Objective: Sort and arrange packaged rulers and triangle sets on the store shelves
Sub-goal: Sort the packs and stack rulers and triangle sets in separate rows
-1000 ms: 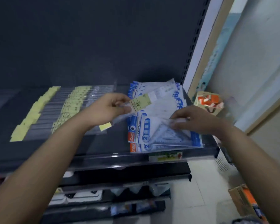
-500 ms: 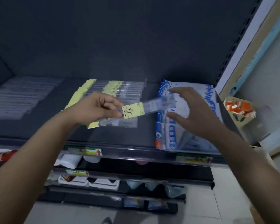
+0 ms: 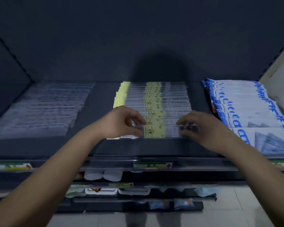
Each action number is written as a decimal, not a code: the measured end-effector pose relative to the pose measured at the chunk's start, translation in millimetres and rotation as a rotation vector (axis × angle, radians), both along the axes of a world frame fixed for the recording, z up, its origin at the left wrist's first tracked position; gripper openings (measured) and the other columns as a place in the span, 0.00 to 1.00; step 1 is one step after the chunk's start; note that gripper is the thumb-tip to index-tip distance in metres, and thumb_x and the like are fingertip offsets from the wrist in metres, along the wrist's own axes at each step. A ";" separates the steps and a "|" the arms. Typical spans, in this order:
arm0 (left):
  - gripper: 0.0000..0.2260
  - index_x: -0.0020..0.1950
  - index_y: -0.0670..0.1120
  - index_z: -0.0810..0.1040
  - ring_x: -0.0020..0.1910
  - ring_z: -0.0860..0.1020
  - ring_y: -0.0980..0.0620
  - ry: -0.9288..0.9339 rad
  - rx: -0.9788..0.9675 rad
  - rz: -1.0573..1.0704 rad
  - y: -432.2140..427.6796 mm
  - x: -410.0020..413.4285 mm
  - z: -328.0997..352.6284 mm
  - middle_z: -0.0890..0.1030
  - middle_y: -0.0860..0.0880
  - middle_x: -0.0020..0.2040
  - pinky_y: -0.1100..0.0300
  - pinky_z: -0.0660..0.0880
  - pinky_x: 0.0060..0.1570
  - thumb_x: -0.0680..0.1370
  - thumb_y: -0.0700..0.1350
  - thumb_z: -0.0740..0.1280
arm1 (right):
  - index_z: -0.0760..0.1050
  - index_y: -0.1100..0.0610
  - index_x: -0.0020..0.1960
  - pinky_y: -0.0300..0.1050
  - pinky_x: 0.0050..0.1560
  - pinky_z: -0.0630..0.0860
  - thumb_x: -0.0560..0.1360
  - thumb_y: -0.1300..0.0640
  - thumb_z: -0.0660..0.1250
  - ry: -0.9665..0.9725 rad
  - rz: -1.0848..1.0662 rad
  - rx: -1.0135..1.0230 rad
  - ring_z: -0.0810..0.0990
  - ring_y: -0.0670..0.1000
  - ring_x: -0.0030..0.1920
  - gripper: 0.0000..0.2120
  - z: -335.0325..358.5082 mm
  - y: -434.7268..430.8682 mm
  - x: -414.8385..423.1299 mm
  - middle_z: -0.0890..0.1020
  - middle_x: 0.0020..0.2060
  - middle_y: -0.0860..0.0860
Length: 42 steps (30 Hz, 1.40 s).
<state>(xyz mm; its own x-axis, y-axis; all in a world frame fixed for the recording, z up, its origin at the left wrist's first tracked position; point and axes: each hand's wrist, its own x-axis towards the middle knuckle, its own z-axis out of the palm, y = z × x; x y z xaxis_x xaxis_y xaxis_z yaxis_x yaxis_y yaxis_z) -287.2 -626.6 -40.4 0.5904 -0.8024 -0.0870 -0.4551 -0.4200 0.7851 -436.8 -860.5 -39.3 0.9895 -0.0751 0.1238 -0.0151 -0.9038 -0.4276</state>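
Packaged ruler (image 3: pixel 154 131) pinched at ends, left hand (image 3: pixel 121 122), right hand (image 3: pixel 202 126)

Dim light, some blur. Left hand (image 3: pixel 121 122) and right hand (image 3: pixel 202 126) each pinch one end of the front ruler pack (image 3: pixel 161 131), which lies crosswise at the near end of the ruler row (image 3: pixel 157 99) on the shelf (image 3: pixel 146 146). Triangle set packs (image 3: pixel 246 108) overlap to the right. Clear packs (image 3: pixel 44 108) lie to the left. A price label (image 3: pixel 152 165) sits on the shelf's front edge.
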 end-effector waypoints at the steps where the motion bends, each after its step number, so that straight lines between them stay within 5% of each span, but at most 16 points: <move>1: 0.12 0.46 0.56 0.83 0.38 0.78 0.50 -0.023 -0.017 0.013 -0.5 -0.8 -3.3 0.82 0.59 0.41 0.58 0.76 0.41 0.66 0.45 0.79 | 0.80 0.50 0.51 0.36 0.49 0.68 0.71 0.56 0.73 0.006 -0.009 -0.009 0.76 0.45 0.47 0.09 0.9 -1.0 -1.8 0.79 0.44 0.45; 4: 0.14 0.46 0.57 0.81 0.38 0.75 0.53 -0.090 -0.030 0.014 1.4 -1.0 -8.7 0.81 0.62 0.43 0.67 0.73 0.37 0.64 0.47 0.80 | 0.80 0.49 0.51 0.33 0.49 0.65 0.69 0.57 0.73 0.078 -0.014 -0.033 0.75 0.44 0.49 0.11 6.2 -4.4 -2.1 0.79 0.46 0.43; 10: 0.10 0.48 0.58 0.80 0.41 0.76 0.61 -0.196 -0.091 0.134 17.9 -7.7 -11.8 0.81 0.60 0.45 0.71 0.70 0.39 0.69 0.51 0.76 | 0.79 0.49 0.51 0.44 0.53 0.72 0.72 0.55 0.72 0.064 0.053 0.024 0.77 0.47 0.50 0.09 10.1 3.7 16.2 0.79 0.48 0.45; 18: 0.10 0.51 0.49 0.79 0.52 0.78 0.53 -0.504 0.083 0.318 103.1 3.3 3.0 0.81 0.54 0.50 0.54 0.76 0.50 0.74 0.52 0.71 | 0.77 0.52 0.58 0.38 0.50 0.64 0.75 0.52 0.68 -0.024 0.229 0.001 0.74 0.49 0.55 0.12 12.6 87.1 76.9 0.75 0.50 0.46; 22: 0.20 0.65 0.50 0.75 0.64 0.73 0.49 -0.614 0.233 0.351 169.3 29.5 1.4 0.76 0.51 0.64 0.54 0.70 0.61 0.76 0.58 0.65 | 0.74 0.50 0.61 0.40 0.57 0.67 0.75 0.48 0.67 -0.041 0.281 -0.042 0.73 0.49 0.59 0.16 14.5 141.8 104.6 0.77 0.58 0.47; 24: 0.30 0.74 0.54 0.64 0.74 0.60 0.51 -0.601 0.400 0.338 202.6 48.5 -4.7 0.62 0.53 0.76 0.54 0.57 0.70 0.75 0.66 0.56 | 0.68 0.50 0.68 0.43 0.65 0.66 0.75 0.43 0.64 -0.016 0.295 -0.080 0.70 0.50 0.65 0.24 9.5 176.3 119.3 0.72 0.65 0.48; 28: 0.43 0.77 0.62 0.43 0.77 0.40 0.56 -0.398 0.554 0.301 249.3 90.7 -18.5 0.39 0.58 0.77 0.52 0.42 0.73 0.65 0.79 0.46 | 0.49 0.56 0.77 0.41 0.72 0.53 0.77 0.39 0.57 0.176 0.196 -0.075 0.54 0.49 0.76 0.36 -3.2 244.4 150.0 0.52 0.77 0.49; 33: 0.49 0.78 0.56 0.41 0.77 0.41 0.51 -0.516 0.479 0.258 239.5 110.6 -37.1 0.41 0.52 0.79 0.50 0.40 0.74 0.62 0.80 0.37 | 0.57 0.66 0.71 0.46 0.68 0.60 0.81 0.44 0.49 0.262 -0.020 -0.066 0.60 0.54 0.72 0.29 -12.5 293.6 180.5 0.60 0.72 0.60; 37: 0.46 0.78 0.55 0.39 0.77 0.39 0.49 -0.470 0.465 0.231 234.5 119.6 -37.0 0.38 0.50 0.78 0.48 0.38 0.74 0.66 0.78 0.42 | 0.54 0.66 0.74 0.42 0.71 0.54 0.82 0.46 0.47 0.305 -0.158 -0.131 0.53 0.53 0.76 0.29 -10.6 306.1 193.4 0.56 0.75 0.59; 40: 0.43 0.78 0.55 0.38 0.77 0.38 0.49 -0.457 0.509 0.189 236.7 126.3 -32.1 0.36 0.50 0.78 0.47 0.36 0.74 0.70 0.76 0.44 | 0.61 0.65 0.69 0.46 0.69 0.59 0.81 0.44 0.49 0.255 -0.229 -0.158 0.60 0.54 0.73 0.28 -9.1 309.0 201.0 0.64 0.72 0.59; 42: 0.42 0.78 0.55 0.40 0.77 0.40 0.50 -0.480 0.463 0.198 243.9 132.2 -26.0 0.40 0.50 0.79 0.47 0.38 0.74 0.70 0.76 0.43 | 0.56 0.63 0.74 0.49 0.72 0.56 0.81 0.43 0.48 0.191 -0.222 -0.279 0.58 0.55 0.74 0.30 -8.9 314.5 208.0 0.60 0.74 0.58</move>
<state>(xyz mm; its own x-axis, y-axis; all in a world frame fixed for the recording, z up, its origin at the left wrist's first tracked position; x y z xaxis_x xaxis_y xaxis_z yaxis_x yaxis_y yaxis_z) -154.9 -382.7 -66.4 0.7808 -0.6187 -0.0869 -0.5871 -0.7741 0.2367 -228.8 -546.1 -48.2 0.9601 -0.2794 -0.0145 -0.2787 -0.9506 -0.1369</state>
